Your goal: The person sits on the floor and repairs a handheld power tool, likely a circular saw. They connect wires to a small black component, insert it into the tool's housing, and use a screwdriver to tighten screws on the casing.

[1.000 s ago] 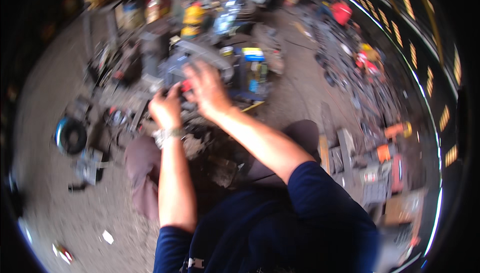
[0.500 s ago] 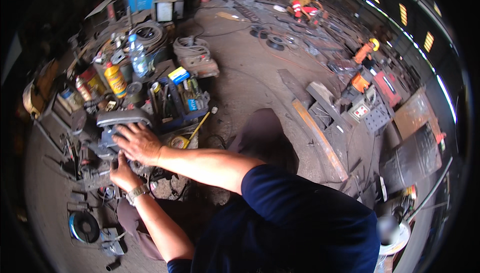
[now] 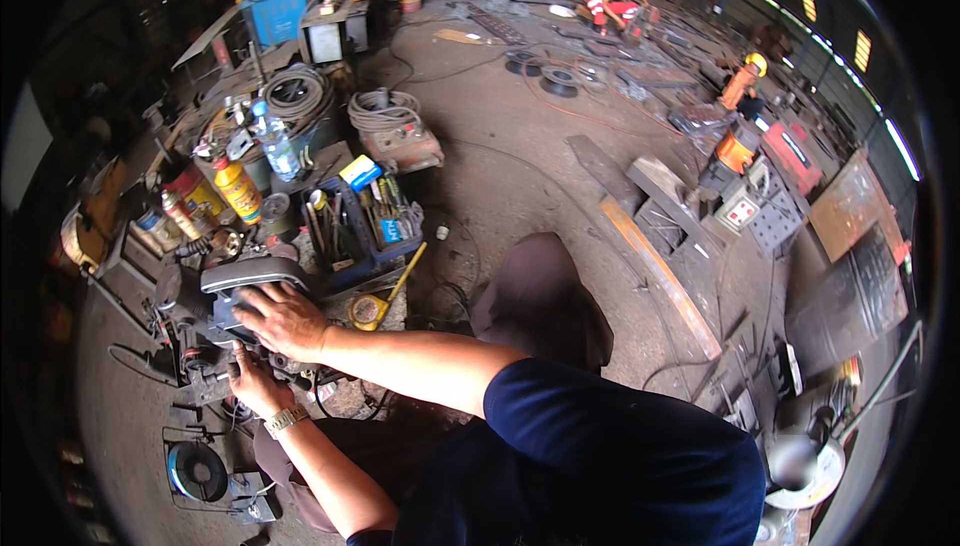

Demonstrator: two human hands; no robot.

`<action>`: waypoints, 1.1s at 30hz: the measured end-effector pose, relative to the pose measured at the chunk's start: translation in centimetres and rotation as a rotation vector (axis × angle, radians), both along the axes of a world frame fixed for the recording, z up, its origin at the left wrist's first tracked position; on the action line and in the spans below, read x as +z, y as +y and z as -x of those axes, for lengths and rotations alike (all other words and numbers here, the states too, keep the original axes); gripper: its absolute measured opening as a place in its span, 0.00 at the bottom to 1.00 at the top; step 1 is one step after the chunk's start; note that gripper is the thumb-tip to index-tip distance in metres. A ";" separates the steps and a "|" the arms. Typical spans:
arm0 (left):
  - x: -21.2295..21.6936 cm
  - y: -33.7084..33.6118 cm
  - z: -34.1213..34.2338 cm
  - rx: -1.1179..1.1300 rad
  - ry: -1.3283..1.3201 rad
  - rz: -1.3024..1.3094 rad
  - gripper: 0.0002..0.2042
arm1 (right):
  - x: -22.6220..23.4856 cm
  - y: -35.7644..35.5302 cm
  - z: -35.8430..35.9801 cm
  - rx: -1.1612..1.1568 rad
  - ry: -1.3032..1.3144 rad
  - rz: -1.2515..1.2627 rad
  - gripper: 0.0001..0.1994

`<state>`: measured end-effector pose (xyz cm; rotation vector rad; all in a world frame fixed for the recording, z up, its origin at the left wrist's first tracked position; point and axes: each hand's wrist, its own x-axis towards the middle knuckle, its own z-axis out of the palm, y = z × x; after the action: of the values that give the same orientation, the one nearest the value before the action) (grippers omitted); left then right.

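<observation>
A bench machine with a rounded grey guard (image 3: 258,273), which looks like a cut-off saw, stands to my left. My right hand (image 3: 286,324) lies on its dark side just under the guard, fingers spread and stretched out. Lower down, my left hand (image 3: 258,386), with a metal watch (image 3: 286,420) at the wrist, is closed at the machine's base, the index finger pointing up. What its fingers grip is hidden. Right of the machine a yellow tape measure (image 3: 368,312) lies with its blade partly out.
Beyond the machine sit a blue tool tray (image 3: 365,264), a yellow bottle (image 3: 237,189) and a clear water bottle (image 3: 276,142). A rusty flat bar (image 3: 660,276) and a metal drum (image 3: 848,286) are to the right. Other people (image 3: 612,1) crouch or sit far back.
The whole view has shifted, so the machine appears slightly lower and further right. Both hands keep about the same places on it.
</observation>
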<state>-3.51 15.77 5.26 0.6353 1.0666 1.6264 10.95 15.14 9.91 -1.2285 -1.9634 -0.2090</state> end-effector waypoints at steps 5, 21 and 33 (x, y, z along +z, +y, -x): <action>1.7 -1.2 0.7 -0.047 -0.442 -0.069 0.09 | -0.2 0.2 0.0 0.007 -0.023 0.009 0.26; 1.4 -1.5 1.8 -0.234 -0.664 -0.171 0.09 | 0.6 -0.3 -0.1 0.020 -0.053 0.055 0.33; -0.5 -0.2 2.5 -0.294 -0.754 -0.173 0.09 | 0.7 -0.4 0.0 0.029 -0.052 0.126 0.31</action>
<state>-6.01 15.57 4.73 0.2247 0.2701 1.5095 10.92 14.72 10.60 -1.2853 -2.0640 -0.1051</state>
